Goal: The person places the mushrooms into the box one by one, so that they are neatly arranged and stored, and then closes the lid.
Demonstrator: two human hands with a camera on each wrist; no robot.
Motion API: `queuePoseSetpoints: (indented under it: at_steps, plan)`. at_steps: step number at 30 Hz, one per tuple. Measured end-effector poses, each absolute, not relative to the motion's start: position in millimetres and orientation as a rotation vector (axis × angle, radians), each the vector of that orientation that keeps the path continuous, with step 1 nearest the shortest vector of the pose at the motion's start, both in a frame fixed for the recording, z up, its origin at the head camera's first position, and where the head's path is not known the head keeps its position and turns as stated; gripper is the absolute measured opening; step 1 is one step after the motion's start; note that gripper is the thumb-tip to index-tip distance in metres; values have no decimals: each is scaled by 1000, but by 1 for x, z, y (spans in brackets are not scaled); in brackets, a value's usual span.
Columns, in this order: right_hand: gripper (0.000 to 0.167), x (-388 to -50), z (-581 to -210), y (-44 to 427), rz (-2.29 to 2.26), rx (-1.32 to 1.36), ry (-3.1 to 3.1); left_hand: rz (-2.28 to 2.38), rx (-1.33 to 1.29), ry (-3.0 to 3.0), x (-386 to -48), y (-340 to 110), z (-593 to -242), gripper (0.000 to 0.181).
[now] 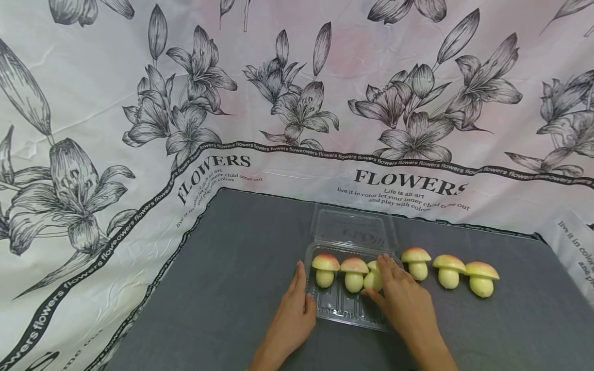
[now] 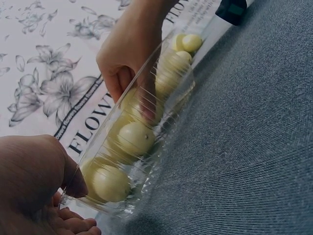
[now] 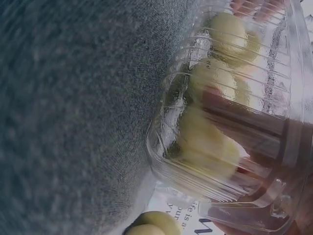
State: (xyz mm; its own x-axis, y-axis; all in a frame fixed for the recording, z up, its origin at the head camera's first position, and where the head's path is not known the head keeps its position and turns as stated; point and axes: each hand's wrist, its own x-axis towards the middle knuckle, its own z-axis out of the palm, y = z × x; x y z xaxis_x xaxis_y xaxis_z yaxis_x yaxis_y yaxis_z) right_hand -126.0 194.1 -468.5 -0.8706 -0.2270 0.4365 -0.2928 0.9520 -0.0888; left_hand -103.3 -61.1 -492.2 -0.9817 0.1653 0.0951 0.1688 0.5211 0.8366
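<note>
The left hand is placed at the left side of a clear plastic container, its rim being pinched beside the thumb; the forearm is slanted in from the near edge of the view. The right hand is angled over the container's right side, palm down, a mushroom figure being held between thumb and fingers within the tray. This figure and the right rim are partly hidden by the hand. To its left in the tray, a middle mushroom and a leftmost mushroom are stood in a row, caps directed away from the person. The hinged lid is laid open behind. Three red-and-yellow mushrooms are set to the right on the grey desk, which is backed by a flower-printed cloth.
</note>
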Motion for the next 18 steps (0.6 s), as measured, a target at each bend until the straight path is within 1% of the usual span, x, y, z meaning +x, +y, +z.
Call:
queuePoseSetpoints:
  at_steps: [18]
  plan:
    - [92,-126,-467,195,220,388,-2718,-1505,-285,-2733,-103,-60,-491,73]
